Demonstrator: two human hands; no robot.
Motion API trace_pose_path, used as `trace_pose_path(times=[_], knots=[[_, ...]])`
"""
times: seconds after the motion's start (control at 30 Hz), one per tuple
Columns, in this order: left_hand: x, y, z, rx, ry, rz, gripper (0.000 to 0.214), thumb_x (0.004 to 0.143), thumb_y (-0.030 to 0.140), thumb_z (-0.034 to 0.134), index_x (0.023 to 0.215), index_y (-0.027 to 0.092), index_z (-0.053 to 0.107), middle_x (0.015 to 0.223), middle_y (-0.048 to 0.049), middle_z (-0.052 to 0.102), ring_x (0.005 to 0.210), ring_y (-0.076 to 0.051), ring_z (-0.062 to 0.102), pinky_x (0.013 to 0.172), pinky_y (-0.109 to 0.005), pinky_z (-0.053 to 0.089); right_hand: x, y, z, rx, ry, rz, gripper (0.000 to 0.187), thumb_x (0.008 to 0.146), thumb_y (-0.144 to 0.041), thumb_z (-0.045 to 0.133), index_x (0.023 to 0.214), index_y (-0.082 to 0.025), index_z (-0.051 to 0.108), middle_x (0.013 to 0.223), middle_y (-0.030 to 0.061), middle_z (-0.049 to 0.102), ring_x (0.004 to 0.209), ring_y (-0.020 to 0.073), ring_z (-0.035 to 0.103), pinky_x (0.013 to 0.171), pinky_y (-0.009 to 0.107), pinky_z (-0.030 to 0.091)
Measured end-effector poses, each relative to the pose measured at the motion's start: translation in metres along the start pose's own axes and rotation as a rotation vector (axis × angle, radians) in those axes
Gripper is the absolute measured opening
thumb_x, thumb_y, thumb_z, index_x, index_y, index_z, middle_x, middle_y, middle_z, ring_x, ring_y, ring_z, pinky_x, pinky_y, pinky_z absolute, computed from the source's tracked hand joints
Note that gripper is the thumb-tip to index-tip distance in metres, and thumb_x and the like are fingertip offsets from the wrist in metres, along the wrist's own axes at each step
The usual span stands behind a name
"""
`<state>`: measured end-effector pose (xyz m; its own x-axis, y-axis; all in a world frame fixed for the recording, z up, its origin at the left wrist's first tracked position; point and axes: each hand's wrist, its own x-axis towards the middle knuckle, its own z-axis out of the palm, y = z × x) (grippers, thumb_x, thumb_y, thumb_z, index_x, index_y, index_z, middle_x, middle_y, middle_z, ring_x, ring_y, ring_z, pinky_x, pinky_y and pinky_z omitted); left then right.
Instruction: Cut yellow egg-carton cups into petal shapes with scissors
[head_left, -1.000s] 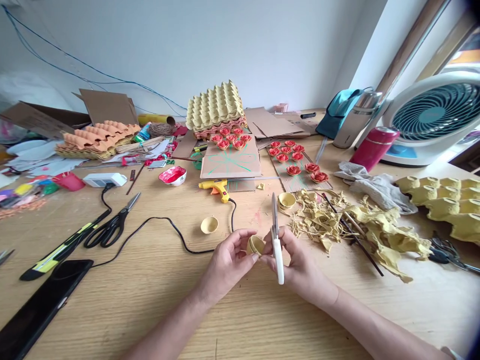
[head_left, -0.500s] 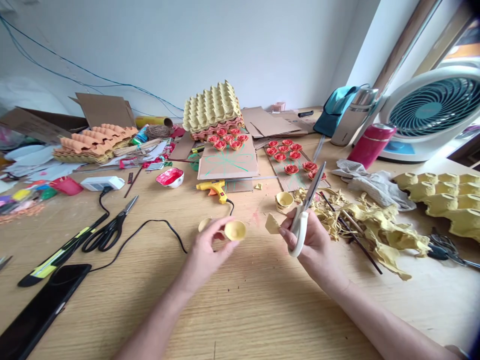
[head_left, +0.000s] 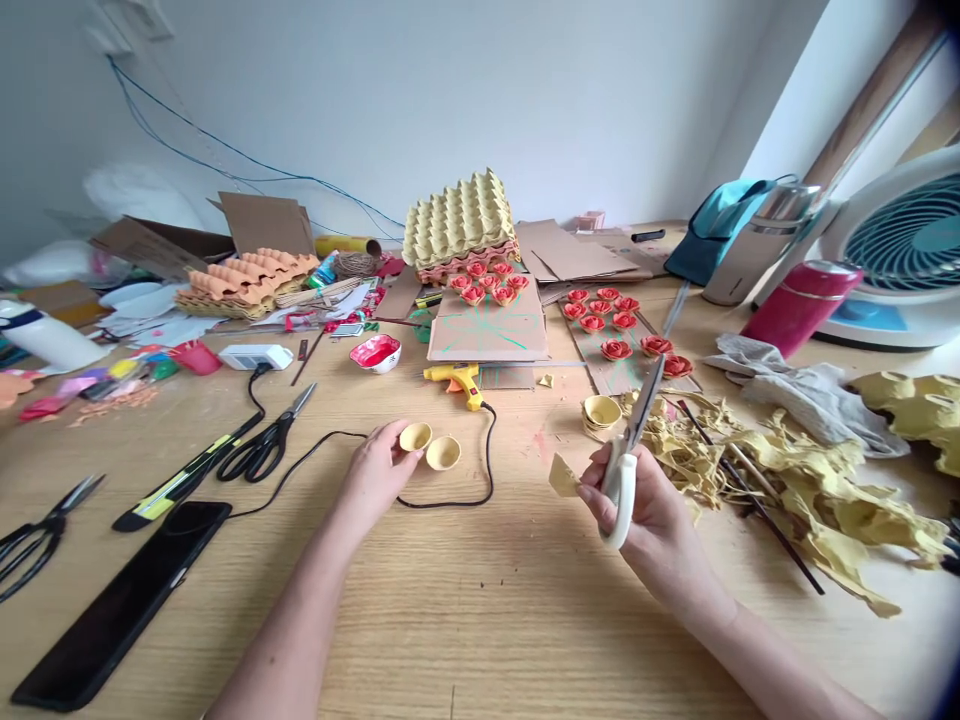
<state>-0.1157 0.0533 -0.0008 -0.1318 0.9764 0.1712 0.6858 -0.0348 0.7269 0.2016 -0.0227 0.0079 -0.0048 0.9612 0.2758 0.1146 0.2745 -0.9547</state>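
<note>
My left hand (head_left: 376, 468) pinches a small yellow egg-carton cup (head_left: 415, 436) by its left edge, low at the tabletop. Just right of it sits a second egg-carton cup (head_left: 444, 454). In my right hand (head_left: 651, 520) are white-handled scissors (head_left: 621, 490), blades pointing up and away, while thumb and fingertip pinch a small yellow carton piece (head_left: 564, 476). Beyond that hand stand stacked egg-carton cups (head_left: 602, 411), with torn carton scraps (head_left: 795, 500) heaped to the right.
A yellow glue gun (head_left: 456, 381) lies ahead, its cord looping around the cups. Red paper roses (head_left: 616, 349) rest on cardboard (head_left: 487, 338). At left are black scissors (head_left: 262, 445), a utility knife (head_left: 176, 480) and a phone (head_left: 124, 605). A red flask (head_left: 802, 308) and fan (head_left: 900, 250) stand right.
My left hand has carried its cup leftward and down, to the left of the other cup. My right hand keeps the scissors and carton piece. The view has swung left.
</note>
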Motion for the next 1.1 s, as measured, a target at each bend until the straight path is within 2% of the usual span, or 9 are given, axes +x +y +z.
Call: trace_pose_path(times=[0.13,0.23,0.37,0.53,0.6,0.7,0.87,1.0,1.1], knots=[[-0.004,0.009,-0.011,0.093,-0.063,0.049,0.056,0.076,0.018,0.057,0.132,0.016,0.053,0.133,-0.0157,0.058,0.115,-0.027,0.063,0.097,-0.044,0.051,-0.001,0.006,0.000,-0.012,-0.018,0.020,0.022,0.090,-0.036,0.067,0.102,-0.026,0.051,0.086,0.0017,0.057,0.076,0.0189,0.054,0.068,0.031,0.043],[-0.010,0.022,-0.014,0.182,-0.111,0.173,0.055,0.076,0.025,0.065,0.130,0.022,0.056,0.130,-0.0111,0.060,0.120,-0.029,0.058,0.103,-0.046,0.046,-0.001,0.011,0.000,-0.052,-0.020,0.012,0.021,0.090,-0.035,0.066,0.102,-0.026,0.051,0.088,0.0020,0.058,0.076,0.0190,0.054,0.068,0.031,0.044],[-0.016,0.033,-0.002,0.294,-0.151,0.316,0.062,0.071,0.029,0.077,0.130,0.023,0.057,0.130,-0.0102,0.062,0.122,-0.033,0.053,0.104,-0.049,0.041,-0.003,0.014,0.001,-0.129,-0.041,-0.005,0.021,0.090,-0.033,0.066,0.103,-0.026,0.051,0.088,0.0012,0.058,0.076,0.0183,0.054,0.071,0.032,0.045],[-0.017,0.036,0.008,0.431,-0.170,0.382,0.049,0.079,0.021,0.071,0.127,0.022,0.059,0.121,-0.0098,0.068,0.113,-0.032,0.055,0.096,-0.049,0.042,-0.005,0.010,0.003,-0.226,-0.076,-0.080,0.015,0.090,-0.028,0.064,0.098,-0.025,0.051,0.086,0.0003,0.058,0.075,0.0169,0.054,0.070,0.030,0.045],[-0.020,0.041,0.009,0.413,-0.164,0.411,0.044,0.081,0.020,0.068,0.124,0.021,0.059,0.120,-0.0100,0.067,0.112,-0.031,0.056,0.097,-0.049,0.042,-0.006,0.008,0.004,-0.258,-0.082,-0.116,0.013,0.090,-0.025,0.062,0.097,-0.024,0.051,0.085,-0.0001,0.058,0.074,0.0162,0.054,0.069,0.030,0.045],[-0.031,0.055,0.015,0.223,-0.202,0.475,0.045,0.084,0.017,0.061,0.128,0.021,0.055,0.124,-0.0096,0.061,0.116,-0.025,0.057,0.100,-0.042,0.044,-0.006,0.006,0.006,-0.269,-0.088,-0.149,0.013,0.090,-0.022,0.061,0.098,-0.024,0.051,0.086,0.0001,0.059,0.075,0.0159,0.055,0.070,0.029,0.045],[-0.054,0.080,0.036,-0.028,-0.390,0.387,0.058,0.074,0.011,0.065,0.129,0.023,0.054,0.122,-0.0069,0.064,0.113,-0.023,0.059,0.097,-0.035,0.046,-0.005,0.004,0.010,-0.282,-0.085,-0.209,0.013,0.089,-0.018,0.062,0.094,-0.024,0.051,0.086,0.0006,0.059,0.075,0.0159,0.056,0.070,0.030,0.045],[-0.063,0.086,0.048,-0.151,-0.545,0.195,0.069,0.067,0.020,0.078,0.132,0.022,0.053,0.103,-0.0041,0.069,0.087,-0.021,0.064,0.078,-0.031,0.050,-0.005,0.001,0.013,-0.270,-0.108,-0.253,0.016,0.088,-0.016,0.062,0.093,-0.024,0.050,0.085,0.0009,0.058,0.075,0.0164,0.055,0.068,0.029,0.045],[-0.066,0.085,0.055,-0.303,-0.612,0.135,0.071,0.067,0.021,0.078,0.133,0.023,0.052,0.099,-0.0026,0.069,0.078,-0.017,0.062,0.070,-0.027,0.048,-0.005,-0.001,0.014,-0.292,-0.124,-0.285,0.017,0.087,-0.015,0.061,0.089,-0.024,0.047,0.081,0.0007,0.056,0.073,0.0170,0.053,0.067,0.029,0.044]])
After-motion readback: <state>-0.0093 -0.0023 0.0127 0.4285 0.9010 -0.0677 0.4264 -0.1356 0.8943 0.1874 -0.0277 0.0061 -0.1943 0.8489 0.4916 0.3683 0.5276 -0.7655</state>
